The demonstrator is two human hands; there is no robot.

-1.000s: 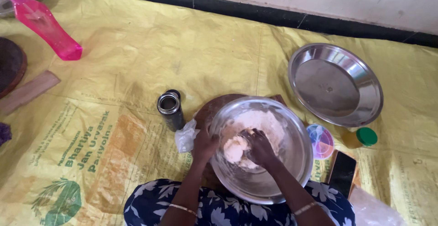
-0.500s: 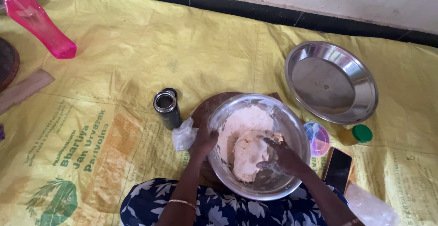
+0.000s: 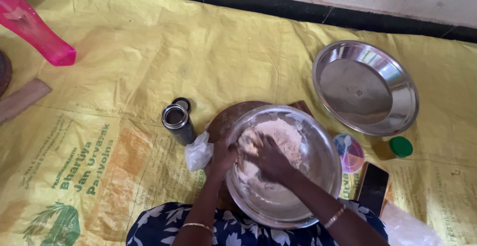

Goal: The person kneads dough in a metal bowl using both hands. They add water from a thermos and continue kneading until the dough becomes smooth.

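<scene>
Dough (image 3: 271,137) is sitting inside the steel bowl (image 3: 318,151), the right hand (image 3: 271,159) is pressing into it, fingers curled, the left hand (image 3: 222,157) is gripping the rim; uneven pressure is risking tipping.

The right hand (image 3: 271,159) is now brought back up over the dough (image 3: 278,137), pressed onto its near-left part, where half a second ago it was lower right in the steel bowl (image 3: 318,176). The dough is now gathered just beyond the fingers.
</scene>
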